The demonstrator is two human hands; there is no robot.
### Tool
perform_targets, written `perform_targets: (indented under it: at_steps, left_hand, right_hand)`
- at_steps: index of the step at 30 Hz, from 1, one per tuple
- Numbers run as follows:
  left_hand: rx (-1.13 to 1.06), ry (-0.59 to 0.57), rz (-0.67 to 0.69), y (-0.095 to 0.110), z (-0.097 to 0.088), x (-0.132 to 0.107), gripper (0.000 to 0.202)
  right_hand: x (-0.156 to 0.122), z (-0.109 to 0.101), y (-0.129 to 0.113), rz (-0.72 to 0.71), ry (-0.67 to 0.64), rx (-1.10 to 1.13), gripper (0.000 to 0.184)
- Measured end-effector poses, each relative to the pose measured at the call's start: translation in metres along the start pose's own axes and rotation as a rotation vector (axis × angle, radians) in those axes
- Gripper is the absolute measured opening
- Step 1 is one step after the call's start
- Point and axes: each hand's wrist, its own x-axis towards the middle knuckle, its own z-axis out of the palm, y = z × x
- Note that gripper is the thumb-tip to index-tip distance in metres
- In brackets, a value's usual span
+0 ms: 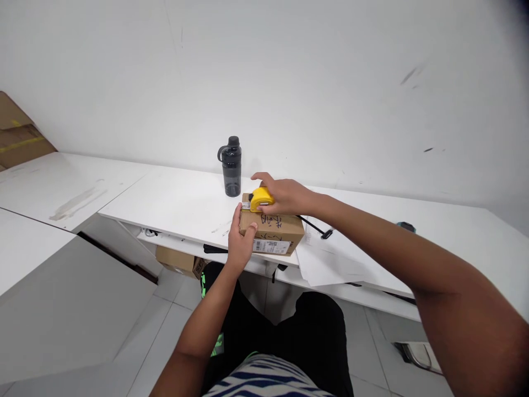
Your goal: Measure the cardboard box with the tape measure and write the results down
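A small brown cardboard box (289, 227) rests at the front edge of the white desk, with dark handwriting on top and a white label on its front. My left hand (240, 242) grips the box's left end, thumb at the top front edge and fingers along the side. My right hand (289, 197) is closed around a yellow tape measure (259, 198), held against the top of the box near its left end. A short bit of blade shows at the tape's left side, by my left fingertips. My right index finger sticks out above the tape.
Behind the box stands a dark shaker bottle (232, 168). White paper (330, 259) and a black strap or cable (326, 234) lie to the right. A teal-and-black object (407, 226) is farther right. Another carton (177, 260) sits on the shelf below, and a large one (20, 135) far left.
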Motion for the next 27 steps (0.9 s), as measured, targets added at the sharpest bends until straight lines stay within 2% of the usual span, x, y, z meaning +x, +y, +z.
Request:
perform_targets:
  at_steps: [5, 10, 15, 21, 27]
  left_hand:
    - [0.123, 0.030, 0.062, -0.006, -0.003, 0.000, 0.061]
    - [0.115, 0.034, 0.083, -0.010, -0.005, 0.004, 0.061]
    - [0.118, 0.033, 0.076, -0.007, -0.003, 0.006, 0.060]
    - [0.067, 0.026, 0.045, -0.001, -0.001, 0.005, 0.060]
    - [0.085, 0.034, 0.036, -0.004, -0.002, 0.004, 0.062]
  right_hand:
    - [-0.041, -0.011, 0.026, 0.138, -0.010, -0.032, 0.073]
    - [-0.087, -0.020, 0.055, 0.316, 0.031, -0.023, 0.075]
    - [-0.109, -0.022, 0.066, 0.423, 0.034, -0.025, 0.077]
    - [-0.101, -0.029, 0.056, 0.369, 0.050, 0.022, 0.085]
    - [-0.054, -0.014, 0.033, 0.173, 0.090, 0.040, 0.084]
